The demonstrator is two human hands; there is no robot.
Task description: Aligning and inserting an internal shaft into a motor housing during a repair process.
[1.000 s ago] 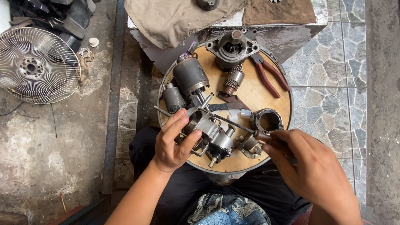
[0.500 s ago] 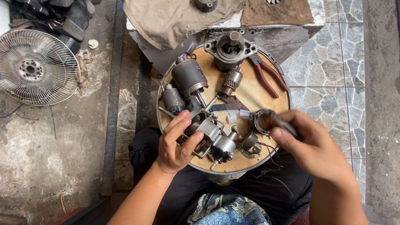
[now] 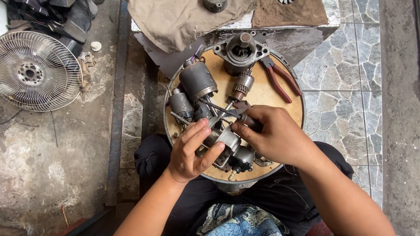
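On the round wooden tray (image 3: 288, 102) with its metal rim, two hands work over one grey metal motor housing (image 3: 225, 142) that lies near the tray's front edge. The left hand (image 3: 190, 150) cups the housing from the tray's left side, its fingers curled around the casting and the thumb pressed against the near face. The right hand (image 3: 273, 133) comes in from the tray's right side, its fingers pinched together around the dark handle of one screwdriver (image 3: 227, 111), whose thin shaft runs up and left across the tray's middle; the tip's contact point cannot be made out. Behind the housing, toward the tray's far left, lie two cylindrical motor bodies: one large dark one (image 3: 197, 81) and one smaller grey one (image 3: 180, 105) just beside it. At the far edge of the tray stands one cast nose housing (image 3: 240, 52) with a round opening, and just in front of it lies one armature (image 3: 242, 85) with copper windings. One pair of red-handled pliers (image 3: 282, 78) rests on the tray's far right rim. Beyond the tray, one tan cloth (image 3: 183, 19) and one brown cloth (image 3: 288, 13) lie on a low block. Well to the left of the tray, on the concrete floor, lies one wire fan guard (image 3: 37, 72).
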